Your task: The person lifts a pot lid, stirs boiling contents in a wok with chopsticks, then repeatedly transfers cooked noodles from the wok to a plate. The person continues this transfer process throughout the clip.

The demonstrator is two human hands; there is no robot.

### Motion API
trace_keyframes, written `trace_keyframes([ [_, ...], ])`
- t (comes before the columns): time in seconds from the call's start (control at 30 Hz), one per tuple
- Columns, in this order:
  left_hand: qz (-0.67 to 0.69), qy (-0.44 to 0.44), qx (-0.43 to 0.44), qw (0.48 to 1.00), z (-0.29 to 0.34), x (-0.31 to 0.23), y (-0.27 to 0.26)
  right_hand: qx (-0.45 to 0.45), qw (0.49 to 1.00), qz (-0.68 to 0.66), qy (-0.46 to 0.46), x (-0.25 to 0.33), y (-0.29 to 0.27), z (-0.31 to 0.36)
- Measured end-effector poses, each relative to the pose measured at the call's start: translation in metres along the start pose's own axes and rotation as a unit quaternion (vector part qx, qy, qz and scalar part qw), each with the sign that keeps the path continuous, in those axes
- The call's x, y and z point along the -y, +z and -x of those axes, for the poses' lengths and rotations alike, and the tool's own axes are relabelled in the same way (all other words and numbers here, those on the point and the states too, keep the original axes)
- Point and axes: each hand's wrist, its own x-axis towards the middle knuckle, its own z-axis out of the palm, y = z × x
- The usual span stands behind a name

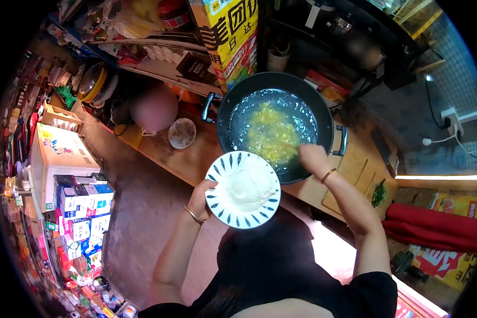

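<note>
My left hand (199, 200) grips the left edge of a white plate (234, 218) with dark leaf-shaped marks around its rim. A soft white mass (249, 186), powdery or doughy, lies on the plate. The plate is held at the near edge of a deep black pot (324, 114) with two metal-trimmed handles, overlapping its rim. Inside the pot, yellowish pieces (273, 130) lie in a clear bubbling liquid. My right hand (314, 160) is closed over the pot's near right side. Whatever its fingers hold is hidden.
A small bowl (182, 133) with residue sits on the wooden counter (153, 151) left of the pot. Chopped greens (379, 193) lie at right, near a rolled red cloth (434, 227). A yellow printed box (230, 37) stands behind the pot. Stacked cartons (85, 206) are at left.
</note>
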Motion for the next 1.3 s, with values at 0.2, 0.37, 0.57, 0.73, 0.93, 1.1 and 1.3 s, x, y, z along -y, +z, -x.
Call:
trace_keyframes([
  [0.2,0.041,0.09,-0.051,0.994,0.019,0.014,0.001,-0.031,0.988,-0.135,0.074,0.022,-0.044,0.05],
  [0.37,0.057,0.132,-0.07,0.987,0.023,0.028,0.012,-0.026,0.897,-0.439,0.047,0.08,-0.023,0.099],
  [0.57,0.048,0.164,-0.081,0.982,0.023,0.044,0.01,-0.06,0.917,-0.385,0.081,0.104,-0.013,0.104],
  [0.73,0.062,0.158,-0.082,0.982,0.024,0.044,0.012,-0.081,0.926,-0.358,0.083,0.105,-0.004,0.104],
  [0.93,0.053,0.163,-0.076,0.982,0.02,0.044,0.007,-0.104,0.938,-0.322,0.078,0.101,-0.002,0.098],
  [1.1,0.049,0.161,-0.074,0.983,0.018,0.042,0.002,-0.096,0.945,-0.307,0.049,0.084,0.002,0.092],
  [1.3,0.068,0.151,-0.029,0.986,0.014,0.038,-0.002,-0.099,0.956,-0.277,0.016,0.067,0.0,0.087],
])
